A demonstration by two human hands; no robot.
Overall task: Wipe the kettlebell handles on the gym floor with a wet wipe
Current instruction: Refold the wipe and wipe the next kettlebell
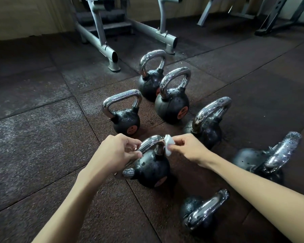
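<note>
Seven round black kettlebells with shiny silver loop handles sit close together on the dark speckled rubber gym floor (42, 137). The person is working on the near middle kettlebell (153, 169). The left hand (114, 153) curls its fingers round the left side of the silver handle (150, 142) and holds it steady. The right hand (188, 148) pinches a small scrunched white wet wipe (169, 145) between thumb and fingers. It presses the wipe on the right end of that handle, just where it bends down to the ball.

The job looks partway done. The farthest kettlebell (150, 85) and its tall neighbour (172, 106) have smooth, bright handles (maybe wiped already, but I cannot be sure). The left kettlebell (125, 122) and the tipped kettlebell on the right (247, 158) have handles dotted with specks or drops, so I think they need wiping. A grey metal gym frame (98, 41) stands behind them all.
</note>
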